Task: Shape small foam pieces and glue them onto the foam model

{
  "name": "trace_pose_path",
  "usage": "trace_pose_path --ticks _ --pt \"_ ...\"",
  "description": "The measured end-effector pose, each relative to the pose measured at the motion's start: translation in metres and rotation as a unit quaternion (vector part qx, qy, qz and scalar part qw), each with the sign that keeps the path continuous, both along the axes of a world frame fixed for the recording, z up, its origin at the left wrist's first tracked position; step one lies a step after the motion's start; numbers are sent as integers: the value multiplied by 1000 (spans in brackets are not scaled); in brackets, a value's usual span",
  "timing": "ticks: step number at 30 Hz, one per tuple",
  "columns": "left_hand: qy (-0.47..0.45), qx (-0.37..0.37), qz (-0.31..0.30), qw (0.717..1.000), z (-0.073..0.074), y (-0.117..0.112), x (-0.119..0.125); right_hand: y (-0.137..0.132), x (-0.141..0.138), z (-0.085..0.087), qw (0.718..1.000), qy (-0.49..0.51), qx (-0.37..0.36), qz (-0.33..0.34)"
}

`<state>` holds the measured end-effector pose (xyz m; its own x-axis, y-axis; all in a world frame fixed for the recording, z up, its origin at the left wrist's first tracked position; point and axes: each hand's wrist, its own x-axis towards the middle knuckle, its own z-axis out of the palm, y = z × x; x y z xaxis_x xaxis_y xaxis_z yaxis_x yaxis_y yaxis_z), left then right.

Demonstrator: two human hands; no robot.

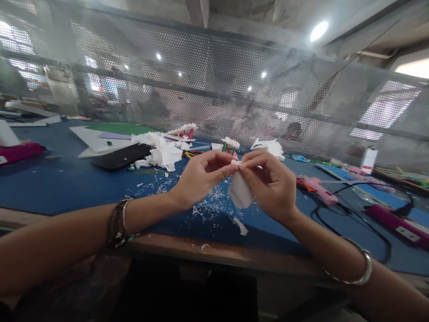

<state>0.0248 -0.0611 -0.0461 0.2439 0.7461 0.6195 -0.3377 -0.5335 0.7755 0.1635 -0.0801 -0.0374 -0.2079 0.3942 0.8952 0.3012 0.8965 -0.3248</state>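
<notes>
Head view: two bare hands pinch a white piece of paper (241, 193) above a blue table (77, 188)
The left hand (200, 175) and right hand (275, 185) meet fingertip to fingertip, both gripping its top edge while the rest hangs below; small white shreds (214, 206) lie scattered beneath, crumpled white paper (166, 155) sits beyond the left hand, touching a black flat object (120, 158), and a pink glue gun (322, 191) lies to the right

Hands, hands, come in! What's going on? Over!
Left hand, right hand: both pinching paper. Lower end hangs free. Scraps on table below, not blocking.
</notes>
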Motion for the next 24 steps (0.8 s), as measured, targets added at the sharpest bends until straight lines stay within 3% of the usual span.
trace_pose_path --ticks 8,13,20,24 --pt "49 48 -25 997 1 5 -3 -4 5 5 997 -52 1 -52" --pt "84 80 -15 993 1 8 -6 -3 5 5 998 -49 -31 -39" --pt "109 56 -19 992 6 10 -8 2 8 2 997 -70 -32 -29" --pt "121 53 -1 991 7 13 -9 3 12 2 987 -146 5 -62"
